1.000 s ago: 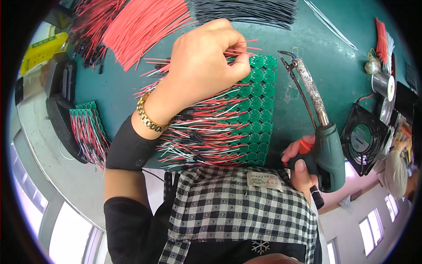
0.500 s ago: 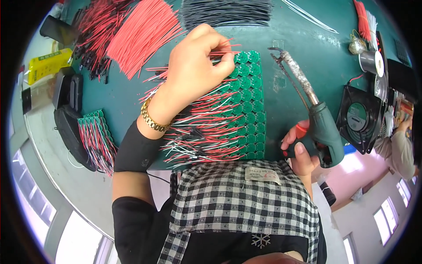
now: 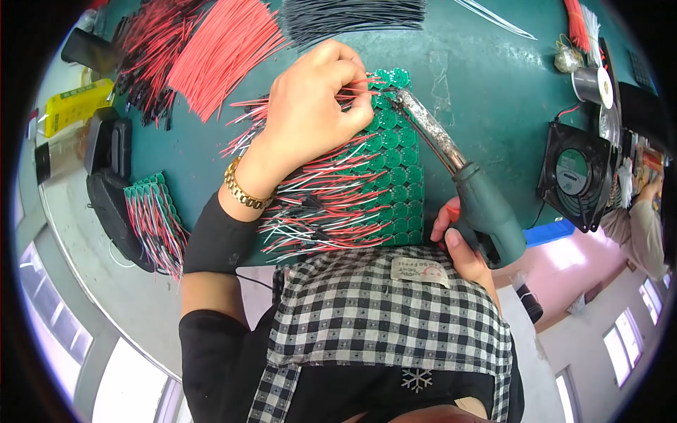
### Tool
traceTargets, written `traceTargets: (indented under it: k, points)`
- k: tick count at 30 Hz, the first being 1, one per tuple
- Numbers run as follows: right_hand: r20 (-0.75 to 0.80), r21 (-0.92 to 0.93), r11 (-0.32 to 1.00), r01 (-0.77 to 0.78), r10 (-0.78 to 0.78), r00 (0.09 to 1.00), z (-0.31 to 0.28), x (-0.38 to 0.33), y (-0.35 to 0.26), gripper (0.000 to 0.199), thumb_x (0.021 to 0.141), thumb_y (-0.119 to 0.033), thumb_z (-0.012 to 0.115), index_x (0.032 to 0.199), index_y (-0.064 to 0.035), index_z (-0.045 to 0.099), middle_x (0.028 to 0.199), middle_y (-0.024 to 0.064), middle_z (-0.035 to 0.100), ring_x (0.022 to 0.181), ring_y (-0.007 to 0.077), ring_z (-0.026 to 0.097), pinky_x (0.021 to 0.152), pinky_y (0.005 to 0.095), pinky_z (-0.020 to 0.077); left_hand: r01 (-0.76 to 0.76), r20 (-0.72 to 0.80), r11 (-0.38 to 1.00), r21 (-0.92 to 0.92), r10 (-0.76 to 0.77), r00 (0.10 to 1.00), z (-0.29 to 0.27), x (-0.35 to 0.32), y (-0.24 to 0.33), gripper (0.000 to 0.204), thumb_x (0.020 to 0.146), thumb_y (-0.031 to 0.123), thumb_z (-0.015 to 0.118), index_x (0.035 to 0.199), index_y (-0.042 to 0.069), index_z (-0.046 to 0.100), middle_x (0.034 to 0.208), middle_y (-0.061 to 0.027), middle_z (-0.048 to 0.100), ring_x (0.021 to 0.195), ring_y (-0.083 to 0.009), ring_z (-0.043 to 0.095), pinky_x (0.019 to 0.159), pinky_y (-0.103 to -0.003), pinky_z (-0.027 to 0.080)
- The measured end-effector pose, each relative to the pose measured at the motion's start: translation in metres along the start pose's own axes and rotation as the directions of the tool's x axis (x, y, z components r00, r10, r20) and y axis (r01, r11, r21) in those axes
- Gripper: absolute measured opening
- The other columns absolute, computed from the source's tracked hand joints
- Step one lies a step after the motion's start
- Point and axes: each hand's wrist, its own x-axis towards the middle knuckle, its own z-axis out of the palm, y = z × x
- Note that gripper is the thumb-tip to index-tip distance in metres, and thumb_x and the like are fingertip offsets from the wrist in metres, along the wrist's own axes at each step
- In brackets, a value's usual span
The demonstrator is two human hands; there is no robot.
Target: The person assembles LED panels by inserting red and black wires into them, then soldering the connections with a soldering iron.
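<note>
Right hand [image 3: 462, 243] grips soldering iron [image 3: 451, 169], tip up-left; left hand [image 3: 317, 106] pinches red wire [image 3: 352, 92].

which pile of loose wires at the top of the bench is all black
The bundle of thin black wires at top centre; the piles to its left, like the fanned-out bundle of red wires, are red or mixed.

You sit at a teal worktop [image 3: 493, 92] with a grey edge. Bright windows [image 3: 620, 352] show at the lower rim, beside what may be a pink wall [image 3: 564, 278].
</note>
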Motion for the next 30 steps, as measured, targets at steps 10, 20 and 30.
traceTargets:
  k: [10, 20, 30]
  points:
    - [0.001, -0.144, 0.982, 0.122, -0.124, 0.992, 0.004, 0.009, -0.007, 0.005, 0.078, -0.002, 0.060, 0.083, -0.0013, 0.059, 0.072, 0.0059, 0.057, 0.063, 0.0170, 0.054, 0.057, 0.0299, 0.0446, -0.005, -0.004, 1.000, 0.023, 0.005, 1.000, 0.001, -0.002, -0.001, 0.009, 0.064, 0.009, 0.067, 0.069, 0.006, 0.059, 0.084, -0.0032, 0.060, 0.071, -0.0236, 0.060, 0.061, -0.035, 0.050]
    - [-0.201, 0.102, 0.987, 0.122, -0.100, 0.975, 0.007, -0.002, -0.001, 0.051, 0.075, -0.023, 0.069, 0.116, -0.0005, 0.048, 0.083, 0.0107, 0.057, 0.065, 0.0179, 0.057, 0.056, 0.0275, 0.0455, -0.019, -0.007, 1.000, 0.011, 0.019, 1.000, 0.002, -0.002, -0.003, 0.008, 0.065, 0.010, 0.066, 0.067, 0.006, 0.059, 0.085, -0.0031, 0.060, 0.075, -0.0244, 0.061, 0.064, -0.036, 0.050]
    - [-0.189, 0.120, 0.983, 0.139, -0.115, 0.975, -0.001, -0.009, 0.000, 0.052, 0.076, -0.023, 0.068, 0.118, 0.0007, 0.048, 0.084, 0.0127, 0.058, 0.064, 0.0183, 0.056, 0.058, 0.0290, 0.0468, 0.000, -0.001, 1.000, 0.031, 0.000, 1.000, 0.004, -0.002, -0.003, 0.007, 0.066, 0.011, 0.066, 0.068, 0.007, 0.061, 0.086, -0.0025, 0.061, 0.075, -0.0237, 0.062, 0.064, -0.035, 0.051]
